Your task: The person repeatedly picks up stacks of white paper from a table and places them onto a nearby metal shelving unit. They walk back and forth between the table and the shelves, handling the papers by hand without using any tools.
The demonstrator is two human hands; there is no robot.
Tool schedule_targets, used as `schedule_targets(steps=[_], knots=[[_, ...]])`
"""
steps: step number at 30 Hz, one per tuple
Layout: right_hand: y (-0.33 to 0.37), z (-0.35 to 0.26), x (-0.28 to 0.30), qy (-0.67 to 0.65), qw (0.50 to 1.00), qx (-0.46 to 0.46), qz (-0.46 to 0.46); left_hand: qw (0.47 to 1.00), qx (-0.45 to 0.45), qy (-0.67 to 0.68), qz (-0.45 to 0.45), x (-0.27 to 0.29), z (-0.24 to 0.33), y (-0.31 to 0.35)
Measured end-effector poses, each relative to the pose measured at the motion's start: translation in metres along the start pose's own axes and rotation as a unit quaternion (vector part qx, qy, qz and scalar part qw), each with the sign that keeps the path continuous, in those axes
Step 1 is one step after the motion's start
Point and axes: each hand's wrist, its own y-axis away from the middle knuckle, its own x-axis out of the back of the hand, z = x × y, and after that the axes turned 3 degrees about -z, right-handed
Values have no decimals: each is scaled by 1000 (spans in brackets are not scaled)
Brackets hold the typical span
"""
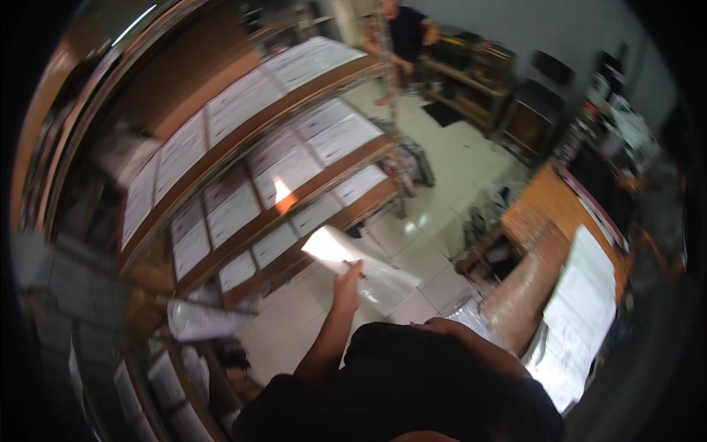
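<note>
My left hand [349, 286] reaches out in front of my body, its fingers closed on a glossy, see-through plastic sheet [383, 283]. The far left part of the sheet reflects bright white light, while its right end hangs over the tiled floor. My right hand [426, 325] is close against my dark shirt at the waist, mostly hidden, so its fingers cannot be made out. To the right of it is a shiny plastic-covered bundle [471, 318].
A shelf rack [254, 195] on the left holds several rows of white sheets. At right stands a wooden table [541, 206], beside a brown wrapped board [526, 287] and a long white sheet [578, 313]. Another person [409, 37] is at the back near a chair [545, 85].
</note>
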Motion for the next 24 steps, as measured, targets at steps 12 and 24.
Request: schedule_targets(steps=[12,24], knots=[[-50,51,-3,-8,973,229,27,998,-55,-20,25,-1,-2,-2],[-23,10,-13,-78,986,130,64,995,-15,-95,3,-53,23,8]])
